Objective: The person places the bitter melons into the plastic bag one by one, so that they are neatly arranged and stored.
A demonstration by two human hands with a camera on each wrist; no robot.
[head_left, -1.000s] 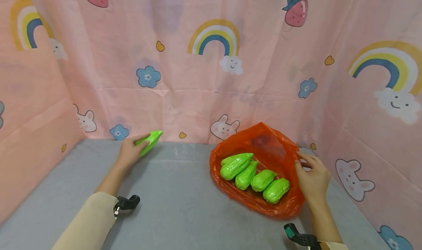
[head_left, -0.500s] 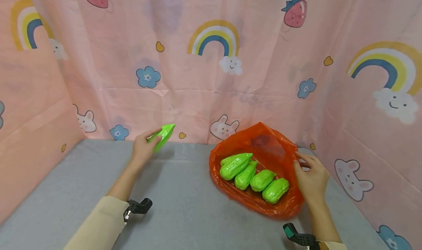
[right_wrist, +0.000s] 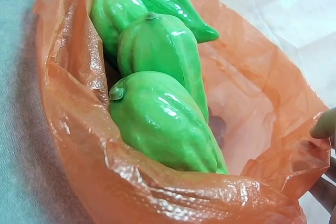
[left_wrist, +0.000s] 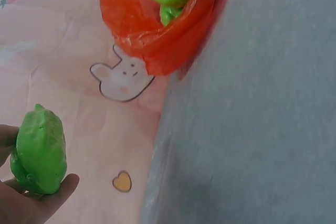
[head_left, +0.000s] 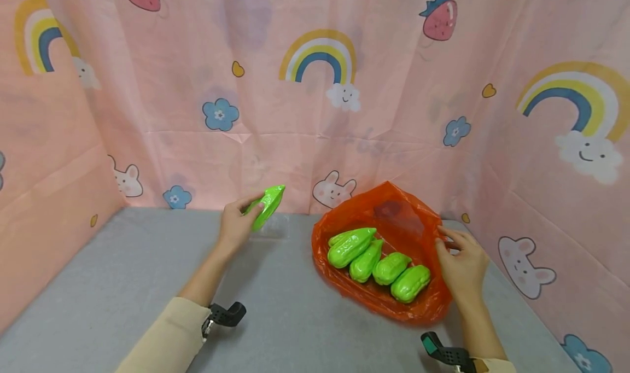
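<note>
In the head view, my left hand (head_left: 235, 224) grips a glossy green papaya (head_left: 269, 205), its pointed tip up and to the right, above the back of the table. The left wrist view shows this papaya (left_wrist: 41, 150) between fingers and thumb. An orange-red plastic bag (head_left: 410, 211) stands wide open at the right. My right hand (head_left: 462, 263) pinches the bag's right rim. Inside the bag lie several more green papayas (head_left: 410, 283), side by side. In the right wrist view, papayas (right_wrist: 163, 119) fill the bag's near side; only part of the right hand (right_wrist: 326, 129) shows.
A grey cloth-covered table (head_left: 290, 318) carries the bag. A pink printed curtain (head_left: 275, 154) rises along its back and both sides. A clear patch like tape (head_left: 276, 227) lies near the table's back edge, left of the bag.
My left hand has moved right with the papaya, rising slightly and coming closer to the bag. The right hand keeps its grip on the rim, and the bag is nearly unmoved.
</note>
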